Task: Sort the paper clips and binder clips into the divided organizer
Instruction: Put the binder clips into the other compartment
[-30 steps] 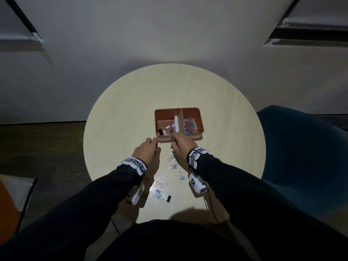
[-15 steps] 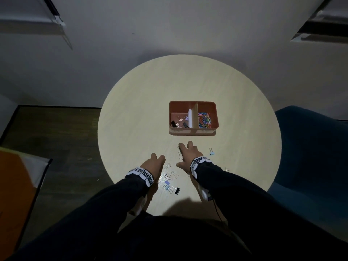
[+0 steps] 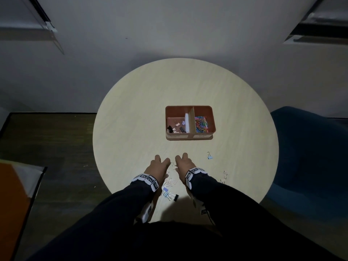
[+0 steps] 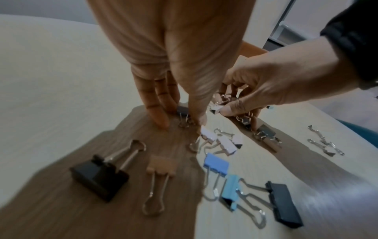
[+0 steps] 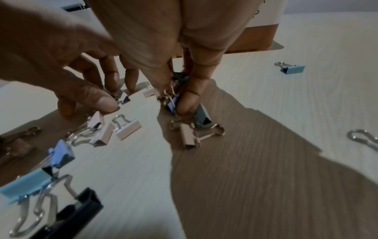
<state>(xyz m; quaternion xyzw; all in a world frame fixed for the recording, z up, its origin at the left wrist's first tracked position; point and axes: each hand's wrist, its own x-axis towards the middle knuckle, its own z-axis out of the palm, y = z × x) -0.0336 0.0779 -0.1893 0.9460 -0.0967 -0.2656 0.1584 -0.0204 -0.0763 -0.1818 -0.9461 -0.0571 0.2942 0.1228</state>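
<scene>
The brown divided organizer (image 3: 189, 137) stands mid-table, with binder clips in its left compartment and coloured paper clips (image 3: 201, 124) in its right. Both hands reach down into a scatter of binder clips (image 3: 170, 182) at the near edge. My left hand (image 3: 161, 163) (image 4: 182, 120) pinches a small binder clip (image 4: 183, 111) against the table. My right hand (image 3: 180, 161) (image 5: 174, 101) grips a bunch of small clips, a purple one (image 5: 170, 104) among them. Loose black (image 4: 100, 177), pink (image 4: 161, 166) and blue (image 4: 216, 164) clips lie nearer my body.
A lone light-blue binder clip (image 3: 209, 156) lies right of my hands, and pale clips (image 3: 225, 175) sit further right near the round table's edge (image 3: 271, 166). A dark blue armchair (image 3: 308, 157) stands to the right of the table.
Both hands have drawn back from the organizer's front wall to the clip pile near me and closed on clips. The head view has shifted, so the organizer sits farther away.
</scene>
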